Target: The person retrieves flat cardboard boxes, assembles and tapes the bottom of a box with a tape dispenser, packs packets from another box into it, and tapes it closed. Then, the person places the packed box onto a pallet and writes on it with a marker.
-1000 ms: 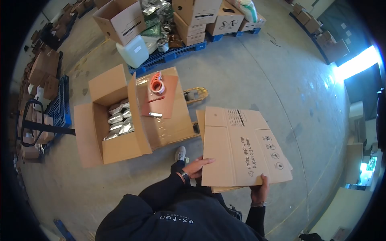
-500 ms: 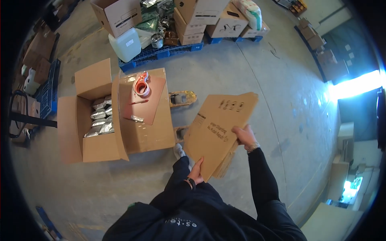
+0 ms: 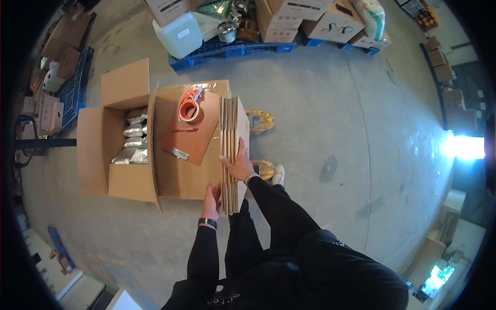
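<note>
Folded flat cardboard sheets stand on edge as a stack at the right side of a closed carton. My left hand holds the stack's near left side, fingers partly hidden. My right hand grips the stack from the right, its fingers over the top edges. On the carton lie a brown clipboard, an orange tape dispenser and a red pen. To the left an open carton holds several silver pouches.
Yellow pallet jack forks stick out right of the closed carton; its black handle is at the left. Blue pallets with cartons and a white jerrycan stand at the back. A shoe is beside the lower fork.
The cardboard stack has moved left to the closed carton and turned from face-up to on edge. Both hands moved left with it, and the view has shifted.
</note>
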A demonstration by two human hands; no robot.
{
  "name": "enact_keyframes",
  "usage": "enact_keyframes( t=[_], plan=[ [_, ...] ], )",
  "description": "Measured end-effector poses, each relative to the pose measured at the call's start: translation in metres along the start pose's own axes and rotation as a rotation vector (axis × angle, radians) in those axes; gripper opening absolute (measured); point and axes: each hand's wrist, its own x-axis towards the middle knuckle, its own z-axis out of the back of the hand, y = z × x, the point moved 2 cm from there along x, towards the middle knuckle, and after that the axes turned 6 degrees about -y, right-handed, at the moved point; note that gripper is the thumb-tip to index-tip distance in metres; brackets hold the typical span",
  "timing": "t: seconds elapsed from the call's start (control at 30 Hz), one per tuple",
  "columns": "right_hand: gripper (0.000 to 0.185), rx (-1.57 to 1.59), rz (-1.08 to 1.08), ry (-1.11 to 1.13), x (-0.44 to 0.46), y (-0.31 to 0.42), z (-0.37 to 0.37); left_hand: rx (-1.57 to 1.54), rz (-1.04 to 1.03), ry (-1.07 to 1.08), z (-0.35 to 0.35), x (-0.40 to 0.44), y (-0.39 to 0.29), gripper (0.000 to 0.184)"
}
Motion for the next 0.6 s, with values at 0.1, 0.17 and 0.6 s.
enact_keyframes(
  t=[0.1, 0.17, 0.6],
  plan=[
    [0.112, 0.021, 0.142, -0.036, -0.011, -0.031, -0.016, 0.383, -0.395, -0.137, -0.050, -0.036, -0.019, 0.063],
    [0.109, 0.090, 0.086, 0.003, -0.011, -0.038, -0.010, 0.574, -0.603, -0.115, -0.080, -0.047, -0.028, 0.067],
    [0.083, -0.216, -0.131, 0.141, -0.014, -0.050, 0.096, 1.322, -1.031, -0.614, -0.132, -0.091, -0.039, 0.074]
  ],
)
